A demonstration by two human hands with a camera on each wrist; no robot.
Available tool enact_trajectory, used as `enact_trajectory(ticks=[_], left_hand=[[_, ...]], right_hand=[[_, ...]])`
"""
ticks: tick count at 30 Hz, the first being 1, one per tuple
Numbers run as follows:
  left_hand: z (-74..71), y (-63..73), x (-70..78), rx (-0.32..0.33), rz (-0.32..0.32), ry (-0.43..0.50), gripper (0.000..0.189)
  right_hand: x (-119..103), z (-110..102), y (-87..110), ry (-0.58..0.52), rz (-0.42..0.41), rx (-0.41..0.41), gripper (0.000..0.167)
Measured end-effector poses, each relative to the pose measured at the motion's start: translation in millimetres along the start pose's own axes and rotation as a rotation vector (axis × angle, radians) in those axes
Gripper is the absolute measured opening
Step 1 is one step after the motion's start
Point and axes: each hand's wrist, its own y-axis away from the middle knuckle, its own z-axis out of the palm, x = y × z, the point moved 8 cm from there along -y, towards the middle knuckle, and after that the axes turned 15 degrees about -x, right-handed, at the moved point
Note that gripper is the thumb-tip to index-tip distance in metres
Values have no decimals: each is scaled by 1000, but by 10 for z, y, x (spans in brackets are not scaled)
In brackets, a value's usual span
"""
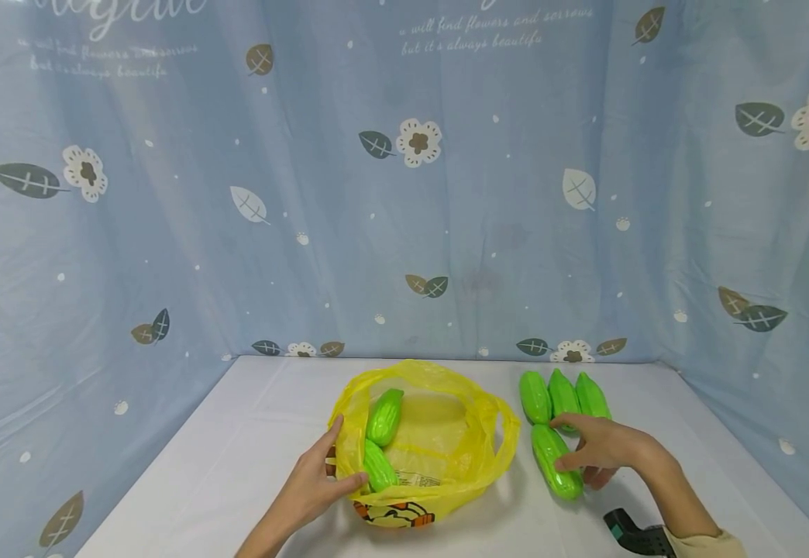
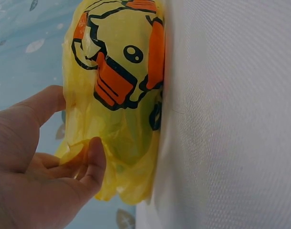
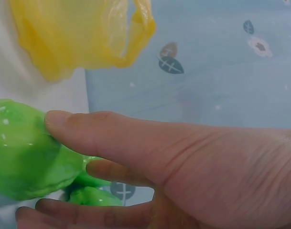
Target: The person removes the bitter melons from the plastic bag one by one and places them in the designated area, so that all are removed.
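Observation:
A yellow plastic bag (image 1: 439, 496) with a cartoon print (image 2: 121, 57) stands with its mouth wide. My left hand (image 1: 314, 477) holds its left rim, thumb at the front and fingers outside. Inside lie two glossy green ridged gourds (image 1: 384, 418), one behind the other. To the bag's right, my right hand (image 1: 607, 449) is spread over another green gourd (image 1: 554, 465) lying on the table. Its thumb (image 3: 83, 129) appears to touch that gourd, while the other fingers extend along the far side, partly hidden.
Behind that gourd, three more green gourds (image 1: 563, 399) lie side by side on the white table (image 1: 272, 418). A blue curtain (image 1: 404, 232) with flowers and leaves surrounds the table's back and sides. A black strap (image 1: 638, 535) is at my right wrist.

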Motion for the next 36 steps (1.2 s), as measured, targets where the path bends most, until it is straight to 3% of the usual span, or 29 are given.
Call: enact_trajectory(ticks=[15, 23, 36], left_hand=[[6, 1, 10, -3, 4, -6, 102], [0, 9, 16, 3, -1, -5, 102], [-14, 7, 20, 8, -2, -13, 102]], right_hand=[[-5, -124, 127, 34, -5, 66, 76], [-102, -183, 189, 74, -101, 130, 71], [-200, -274, 270, 131, -105, 226, 66]])
